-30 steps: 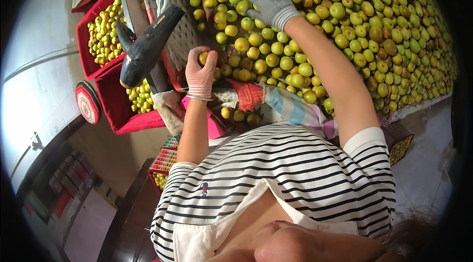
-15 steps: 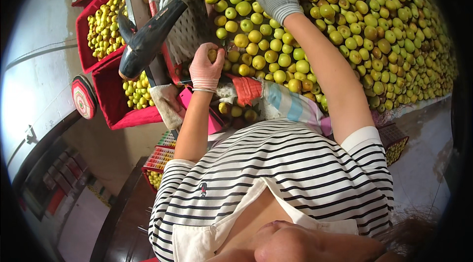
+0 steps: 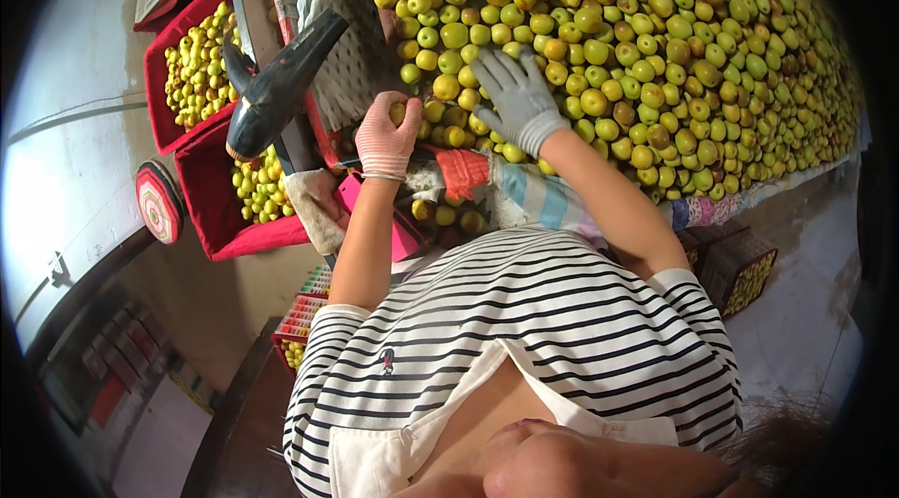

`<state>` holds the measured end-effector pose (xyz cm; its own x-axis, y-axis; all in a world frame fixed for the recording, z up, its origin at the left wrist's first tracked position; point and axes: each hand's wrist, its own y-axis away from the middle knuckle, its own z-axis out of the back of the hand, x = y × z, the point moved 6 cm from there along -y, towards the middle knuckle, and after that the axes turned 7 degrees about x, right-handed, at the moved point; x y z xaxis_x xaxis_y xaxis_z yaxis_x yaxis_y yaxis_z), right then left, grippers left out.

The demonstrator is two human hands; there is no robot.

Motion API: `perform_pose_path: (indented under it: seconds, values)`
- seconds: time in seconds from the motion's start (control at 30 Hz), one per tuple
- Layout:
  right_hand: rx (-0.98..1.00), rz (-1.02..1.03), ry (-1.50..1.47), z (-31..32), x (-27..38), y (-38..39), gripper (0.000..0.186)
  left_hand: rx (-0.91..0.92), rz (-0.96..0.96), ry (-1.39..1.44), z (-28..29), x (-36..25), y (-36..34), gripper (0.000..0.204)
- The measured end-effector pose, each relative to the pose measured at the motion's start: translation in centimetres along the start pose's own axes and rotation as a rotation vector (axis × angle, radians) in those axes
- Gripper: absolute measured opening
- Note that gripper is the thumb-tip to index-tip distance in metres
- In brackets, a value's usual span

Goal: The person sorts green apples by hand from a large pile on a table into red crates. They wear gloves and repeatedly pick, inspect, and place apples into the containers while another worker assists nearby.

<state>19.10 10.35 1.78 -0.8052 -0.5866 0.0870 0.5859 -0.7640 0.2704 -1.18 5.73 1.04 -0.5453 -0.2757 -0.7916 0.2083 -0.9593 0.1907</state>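
A big pile of small, round yellow-green jujubes (image 3: 646,48), some with brown patches, covers the far middle and right. My right hand (image 3: 518,97), in a grey glove, lies over the pile's near left part with its fingers spread and holds nothing visible. Left of it, my left hand (image 3: 385,134), in a pink-and-white striped glove, is closed with a jujube (image 3: 397,114) between thumb and fingers. Just ahead of that hand stands a grey-white padded sheet with holes (image 3: 335,58). A few more jujubes (image 3: 448,216) lie by my front.
A black hair dryer (image 3: 281,86) slants over the rail at the left. Beyond it are red-lined crates (image 3: 220,240) with jujubes inside. A pink box (image 3: 393,226) and a red cloth (image 3: 461,173) sit close to my left forearm. A round patterned stool (image 3: 159,205) stands far left.
My right hand has drawn back toward me over the pile, and jujubes have shifted nearer with it. My left hand keeps its jujube and has barely moved.
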Motion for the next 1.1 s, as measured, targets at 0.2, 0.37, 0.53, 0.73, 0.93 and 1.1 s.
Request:
perform_pose_path:
  seconds: [0.2, 0.37, 0.53, 0.73, 0.93, 1.1]
  values:
    - [0.087, 0.12, -0.006, 0.0, 0.4, 4.5, 0.073, -0.008, -0.015, 0.016, 0.0, 0.0, 0.0, 0.026]
    - [0.092, 0.12, 0.083, 0.5, 2.0, 2.4, 0.08, -0.092, -0.086, 0.112, 0.1, 0.4, 0.3, 0.02]
    - [0.164, 0.191, 0.115, -0.3, 5.3, -1.4, 0.09, -0.151, -0.077, 0.316, 0.0, 2.5, 0.3, 0.017]
    - [0.03, 0.312, 0.024, -1.2, 8.6, -4.5, 0.061, -0.201, -0.029, 0.483, 0.4, 2.8, 0.2, 0.017]
    - [-0.212, 0.039, -0.114, 4.9, -0.6, -2.0, 0.052, -0.149, 0.033, 0.427, 0.5, 2.1, 0.5, 0.019]
    - [-0.235, -0.182, 0.002, 2.8, -7.5, 5.2, 0.056, -0.136, -0.119, 0.177, 0.3, 0.2, 0.6, 0.017]
